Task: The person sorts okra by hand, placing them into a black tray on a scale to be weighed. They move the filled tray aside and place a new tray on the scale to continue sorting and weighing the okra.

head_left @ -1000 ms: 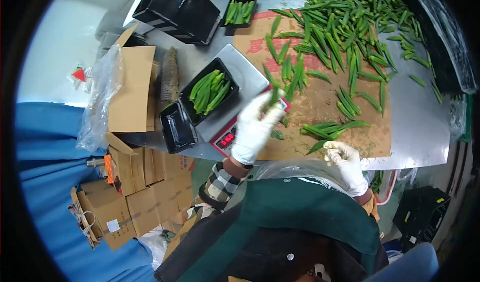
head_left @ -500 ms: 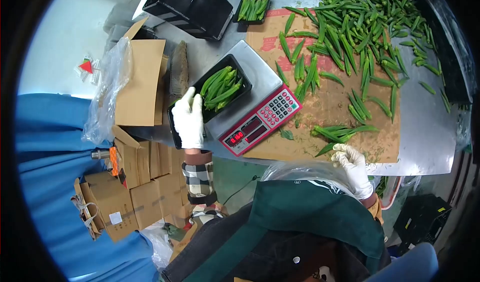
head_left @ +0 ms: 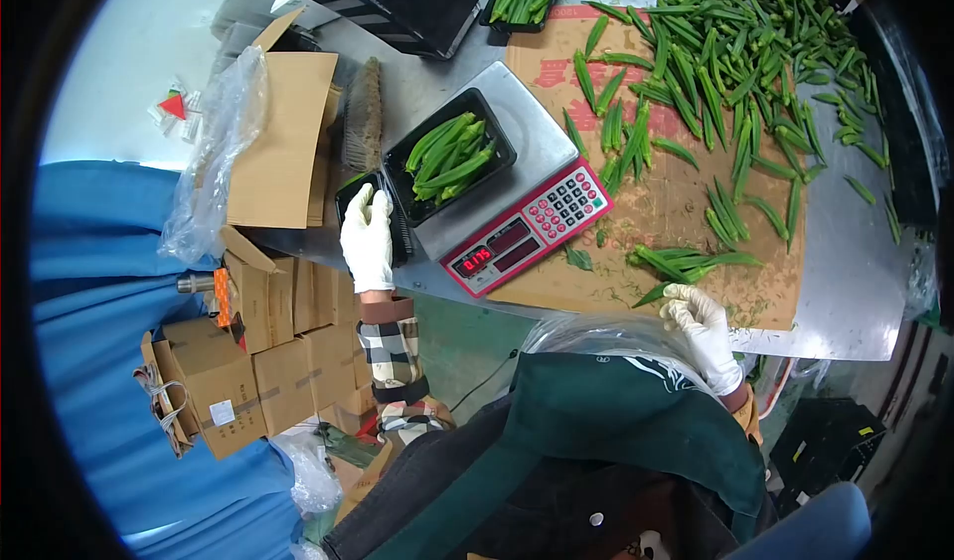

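Observation:
My left hand (head_left: 368, 237), in a white glove, hovers over a dark tray (head_left: 399, 240) left of the scale; its fingers are slightly bent and a little apart, with nothing visible in them. Beside it a black tray (head_left: 502, 167) of green okra (head_left: 452, 158) sits on the metal platform of a red-edged digital scale (head_left: 527, 227), whose display reads 0.175. My right hand (head_left: 704, 333), also gloved, has its fingers curled in at the table's front edge. Just past its fingertips lies a small bunch of okra (head_left: 686, 262) on the cardboard (head_left: 596, 297); no item shows in its fingers.
A large okra heap (head_left: 755, 53) covers the back right. Another filled tray (head_left: 522, 0) stands at the back, next to a black crate (head_left: 397, 8). On the left are a brush (head_left: 364, 123) and an open carton (head_left: 283, 143); several cartons (head_left: 288, 371) are stacked below.
The display went from 0.160 to 0.175. My left hand drew slightly away from the tray on the scale. The view shifted a little; my right hand stayed put.

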Available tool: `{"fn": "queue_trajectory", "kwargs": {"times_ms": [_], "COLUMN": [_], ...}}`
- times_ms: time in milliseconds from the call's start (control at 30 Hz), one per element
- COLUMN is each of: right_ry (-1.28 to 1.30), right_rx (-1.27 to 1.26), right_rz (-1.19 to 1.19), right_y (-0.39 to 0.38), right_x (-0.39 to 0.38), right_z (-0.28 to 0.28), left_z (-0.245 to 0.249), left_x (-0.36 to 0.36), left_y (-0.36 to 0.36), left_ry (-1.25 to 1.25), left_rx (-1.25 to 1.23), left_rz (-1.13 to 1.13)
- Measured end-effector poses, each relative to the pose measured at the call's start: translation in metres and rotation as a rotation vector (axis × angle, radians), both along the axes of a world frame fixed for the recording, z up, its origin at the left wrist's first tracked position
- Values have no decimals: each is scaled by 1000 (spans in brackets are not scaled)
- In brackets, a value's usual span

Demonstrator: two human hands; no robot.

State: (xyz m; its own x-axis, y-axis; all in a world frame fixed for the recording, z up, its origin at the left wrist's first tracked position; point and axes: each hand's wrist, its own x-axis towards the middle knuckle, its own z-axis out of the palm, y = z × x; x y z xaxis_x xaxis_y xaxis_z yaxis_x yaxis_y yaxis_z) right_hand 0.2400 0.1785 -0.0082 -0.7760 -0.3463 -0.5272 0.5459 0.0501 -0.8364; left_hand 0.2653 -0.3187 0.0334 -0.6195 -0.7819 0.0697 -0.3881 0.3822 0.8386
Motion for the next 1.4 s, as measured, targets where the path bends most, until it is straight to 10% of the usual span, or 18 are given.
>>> {"fn": "queue_trajectory", "kwargs": {"times_ms": [633, 967, 1400], "right_ry": [15, -1, 1], "right_rx": [11, -5, -22], "right_rz": [6, 4, -60], "right_y": [-1, -1, 5], "right_x": [-2, -2, -4], "right_z": [-6, -9, -18], "left_z": [-37, -5, 31], "left_x": [-4, -17, -181], "left_y": [12, 34, 18], "left_ry": [-121, -137, -195], "left_rx": [-10, 562, 610], "left_rz": [-60, -189, -451]}}
